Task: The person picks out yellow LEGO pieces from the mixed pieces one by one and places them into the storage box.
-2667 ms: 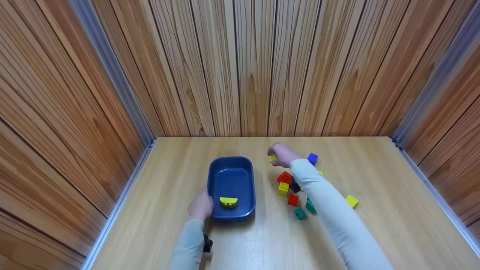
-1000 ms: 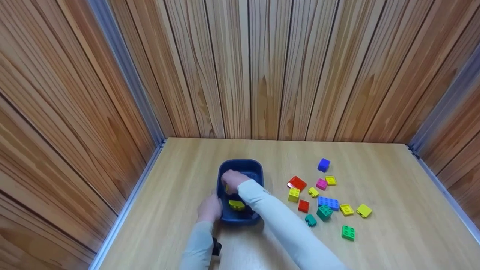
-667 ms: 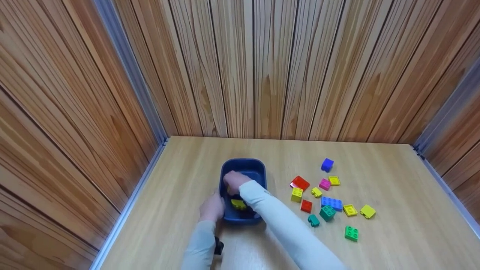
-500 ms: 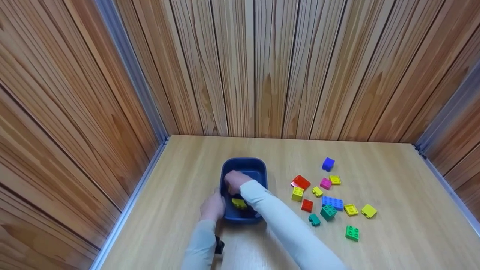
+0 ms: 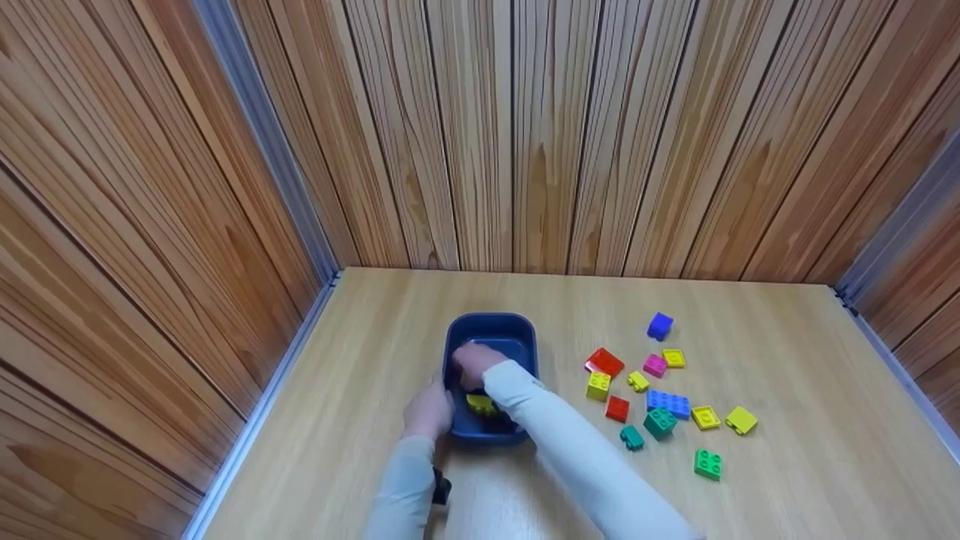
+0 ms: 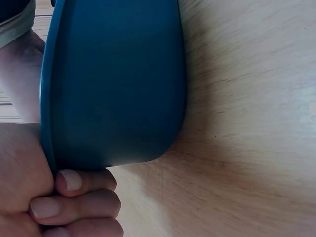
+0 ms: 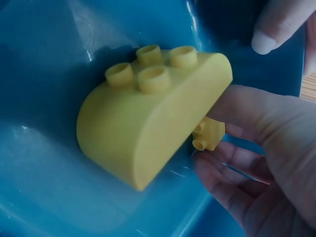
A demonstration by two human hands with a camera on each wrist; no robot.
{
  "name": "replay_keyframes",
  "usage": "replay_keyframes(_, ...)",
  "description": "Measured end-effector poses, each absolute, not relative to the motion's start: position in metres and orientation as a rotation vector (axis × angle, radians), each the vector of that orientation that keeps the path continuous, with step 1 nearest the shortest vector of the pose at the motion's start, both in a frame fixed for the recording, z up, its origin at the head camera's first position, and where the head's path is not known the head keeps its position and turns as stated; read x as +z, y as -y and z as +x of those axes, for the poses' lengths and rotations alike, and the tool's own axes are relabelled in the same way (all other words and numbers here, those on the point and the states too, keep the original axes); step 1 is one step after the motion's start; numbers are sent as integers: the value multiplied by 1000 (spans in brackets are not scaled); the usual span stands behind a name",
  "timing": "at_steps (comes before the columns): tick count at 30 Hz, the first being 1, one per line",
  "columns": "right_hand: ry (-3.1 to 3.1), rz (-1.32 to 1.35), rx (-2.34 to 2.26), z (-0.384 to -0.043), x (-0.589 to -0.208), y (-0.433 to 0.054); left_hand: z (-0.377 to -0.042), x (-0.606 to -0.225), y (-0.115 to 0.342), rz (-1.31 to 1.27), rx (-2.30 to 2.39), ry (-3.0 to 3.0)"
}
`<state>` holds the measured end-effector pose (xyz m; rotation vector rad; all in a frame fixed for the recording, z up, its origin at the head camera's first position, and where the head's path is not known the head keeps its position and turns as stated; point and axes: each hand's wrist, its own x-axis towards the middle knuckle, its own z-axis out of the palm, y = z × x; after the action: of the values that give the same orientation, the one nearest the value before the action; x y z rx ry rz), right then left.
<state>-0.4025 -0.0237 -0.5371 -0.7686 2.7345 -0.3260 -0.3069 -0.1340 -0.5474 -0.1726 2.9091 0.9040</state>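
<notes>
My left hand (image 5: 429, 411) holds the left rim of a dark blue tray (image 5: 491, 319); in the left wrist view its fingers (image 6: 81, 207) curl beside the tray's wall (image 6: 113, 84). My right hand (image 5: 478, 364) is down inside the tray near its left wall. In the right wrist view it pinches a small yellow toy brick (image 7: 212, 134) with studs, partly hidden behind a larger half-round yellow brick (image 7: 158, 118). That larger brick lies on the tray floor, right beside the thumb. The left thumb (image 7: 281, 24) shows over the tray's edge.
Right of the tray, loose bricks lie scattered on the wooden table: a red one (image 5: 604, 363), a long blue one (image 5: 667, 403), a bright green one (image 5: 707, 464), a purple-blue one (image 5: 660, 326), a pink one (image 5: 655, 365) and several yellow ones. Wood-panelled walls surround the table.
From behind the loose bricks, my right hand has moved left into the tray with the small yellow brick. Over the last second both hands hardly move; the head view shifts slightly.
</notes>
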Motion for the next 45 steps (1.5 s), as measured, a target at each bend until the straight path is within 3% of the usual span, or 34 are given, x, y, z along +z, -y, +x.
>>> replay_keyframes(14, -2764, -765, -355, -395, -508, 7, -310, -545, 129, -133, 865, -2959)
replay_keyframes(23, -2844, -922, -300, -400, -495, -15, -309, -543, 126, -178, 857, -2914)
replay_keyframes(45, -2908, -672, -428, -414, -454, -80, -306, -543, 131, -223, 925, -2814)
